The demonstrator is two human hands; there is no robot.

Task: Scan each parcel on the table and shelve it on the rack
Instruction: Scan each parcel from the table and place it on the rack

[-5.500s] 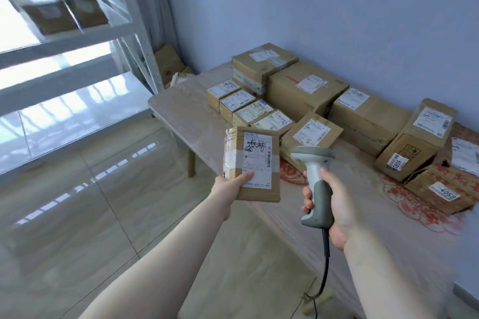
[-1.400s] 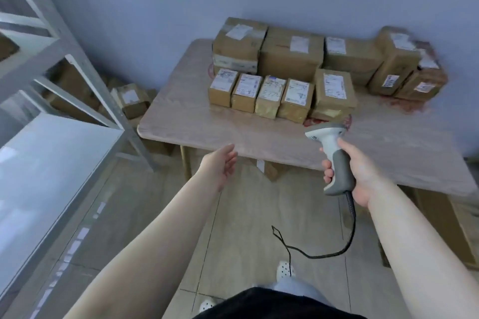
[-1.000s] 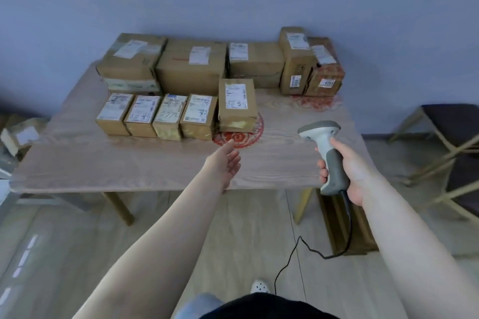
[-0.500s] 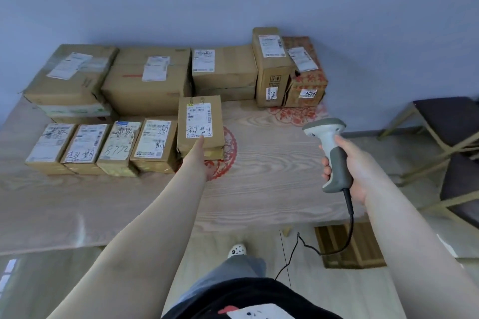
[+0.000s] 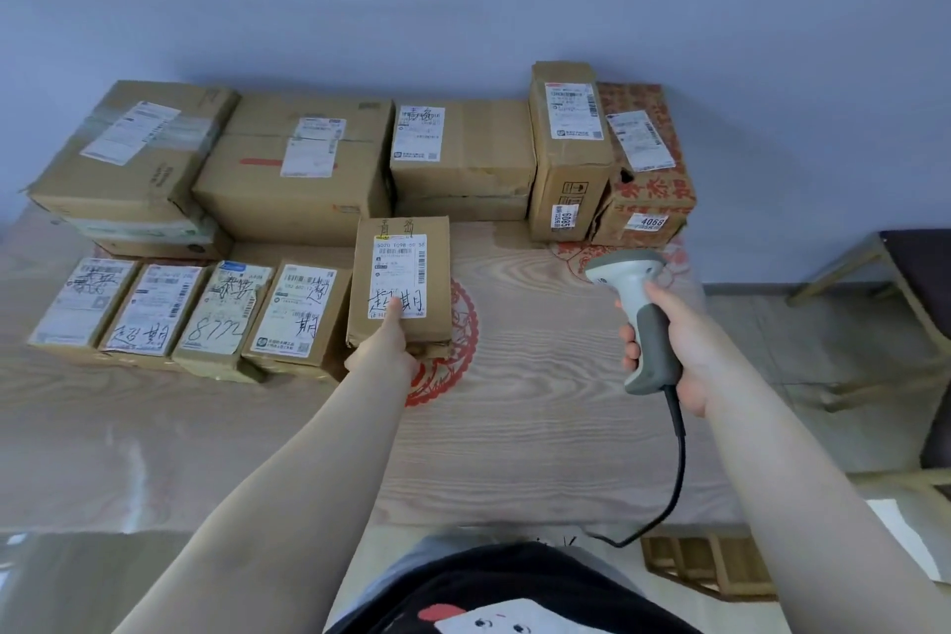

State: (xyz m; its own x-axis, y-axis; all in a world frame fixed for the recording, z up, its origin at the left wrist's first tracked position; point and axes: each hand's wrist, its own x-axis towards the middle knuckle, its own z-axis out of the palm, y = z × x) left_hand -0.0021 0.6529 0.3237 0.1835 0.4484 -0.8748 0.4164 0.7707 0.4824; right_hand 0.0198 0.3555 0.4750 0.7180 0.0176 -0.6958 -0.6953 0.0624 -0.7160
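My left hand (image 5: 387,350) grips the near end of a small parcel (image 5: 399,286) at the right of the counter's (image 5: 540,427) front row, while my right hand (image 5: 674,340) clasps the scanner (image 5: 640,319)

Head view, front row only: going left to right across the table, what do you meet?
Four small labelled parcels side by side, first, second, the one marked 8772, fourth → parcel gripped by left hand → red paper-cut → scanner held by right hand.

L hand (image 5: 387,350) fingers under parcel (image 5: 399,283); chair (image 5: 905,283) cut by R edge.
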